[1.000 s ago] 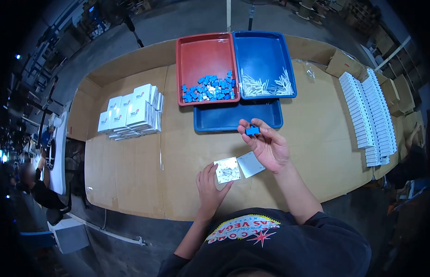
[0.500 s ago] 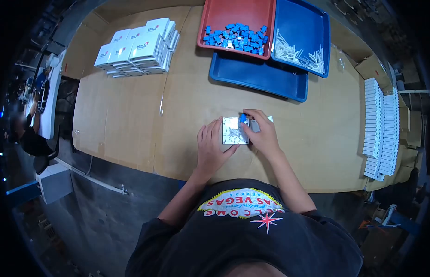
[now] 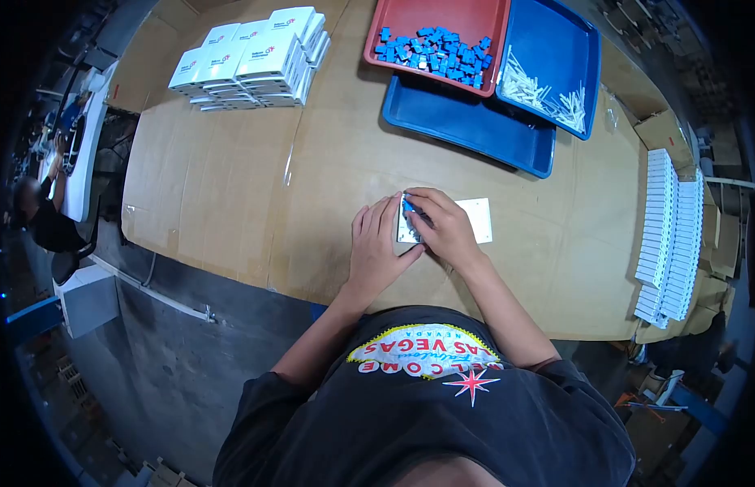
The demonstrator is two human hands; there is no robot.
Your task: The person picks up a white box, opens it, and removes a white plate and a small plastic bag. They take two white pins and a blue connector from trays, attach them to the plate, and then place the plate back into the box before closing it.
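A small shallow white plastic box (image 3: 408, 235) lies on the cardboard-covered table in front of me, its inner side facing up. My left hand (image 3: 376, 247) grips it, fingers along the left side and thumb at the near edge. Between the fingertips of my right hand (image 3: 447, 229) is a small blue connector (image 3: 407, 206), held at the far part of the box. How far it sits inside cannot be made out, since my fingers cover much of it. Flat on the table by my right hand is a plain white cover (image 3: 480, 219), partly hidden by that hand.
A red tray (image 3: 434, 16) holds many blue connectors, and a blue tray (image 3: 548, 32) holds thin white pieces. Another blue tray (image 3: 466, 130) sits below them. Stacked white boxes (image 3: 268, 61) stand far left; rows of white pieces (image 3: 657, 219) line the right. A person (image 3: 57, 203) sits at left.
My right hand has moved left over the box with the blue connector, and its fingers lie lower. The white cover shows more. The whole view has shifted slightly.
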